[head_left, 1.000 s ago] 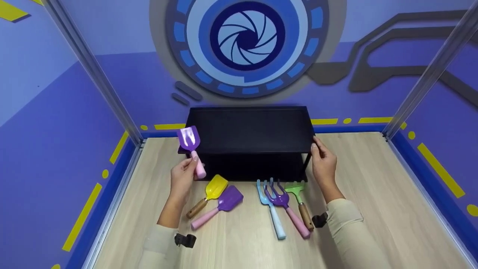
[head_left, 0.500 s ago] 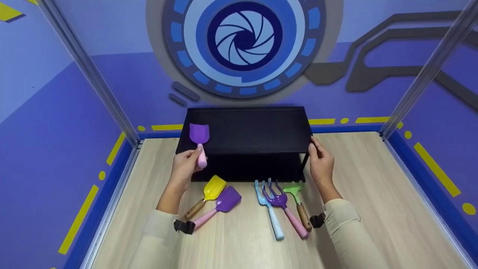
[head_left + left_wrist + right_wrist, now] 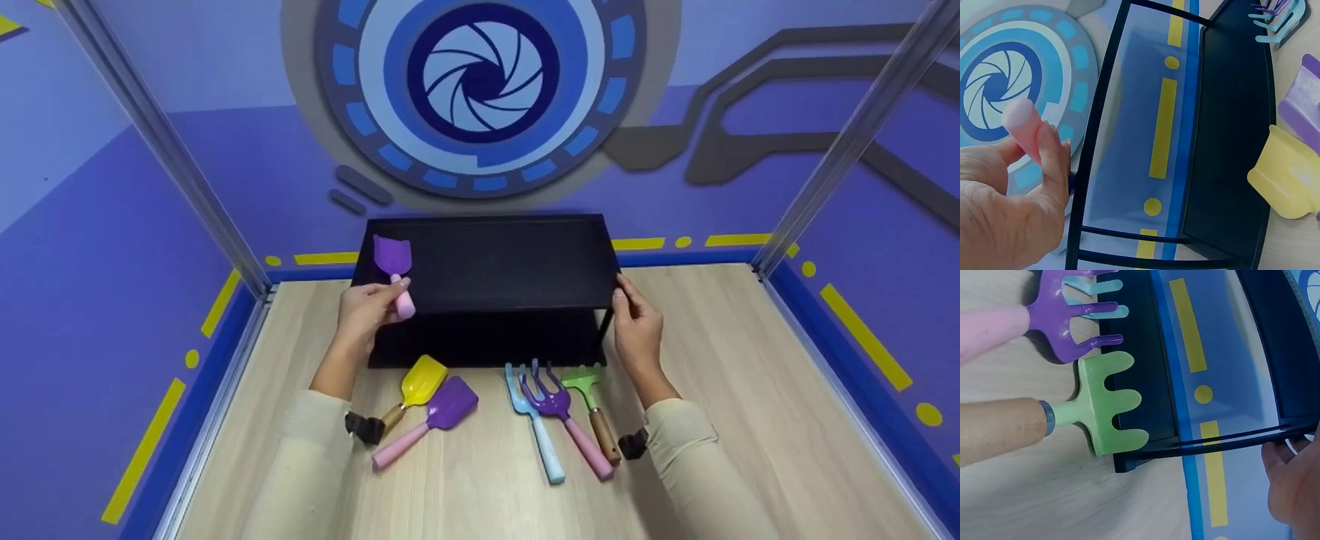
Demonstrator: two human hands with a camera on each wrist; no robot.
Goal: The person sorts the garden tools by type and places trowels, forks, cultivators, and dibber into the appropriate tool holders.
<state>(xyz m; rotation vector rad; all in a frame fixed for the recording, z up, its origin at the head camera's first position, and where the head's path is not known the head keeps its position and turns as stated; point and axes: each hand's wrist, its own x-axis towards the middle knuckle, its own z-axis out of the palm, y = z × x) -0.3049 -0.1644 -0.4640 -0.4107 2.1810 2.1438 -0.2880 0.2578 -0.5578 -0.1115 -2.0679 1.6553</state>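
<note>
My left hand (image 3: 365, 313) pinches the pink handle of a small purple toy shovel (image 3: 392, 256), whose blade is over the left end of the black two-tier shelf (image 3: 487, 262). In the left wrist view the handle end sticks up between thumb and fingers. My right hand (image 3: 639, 322) grips the shelf's right front corner, thumb in front. Below the left hand lie a yellow shovel (image 3: 424, 380) with a wooden handle and a second purple shovel (image 3: 451, 403). Nearer the right hand lie a light blue fork (image 3: 545, 442), a purple fork (image 3: 555, 403) and a green rake (image 3: 582, 377).
The shelf stands on a pale wooden table (image 3: 480, 495) against the blue back wall (image 3: 225, 172). Side walls with metal corner posts (image 3: 840, 142) bound the table left and right. The fork and rake tines reach the shelf's lower front edge.
My left hand has carried the purple shovel up and forward, from beside the shelf's left front corner to over its top. The right hand keeps its grip on the shelf.
</note>
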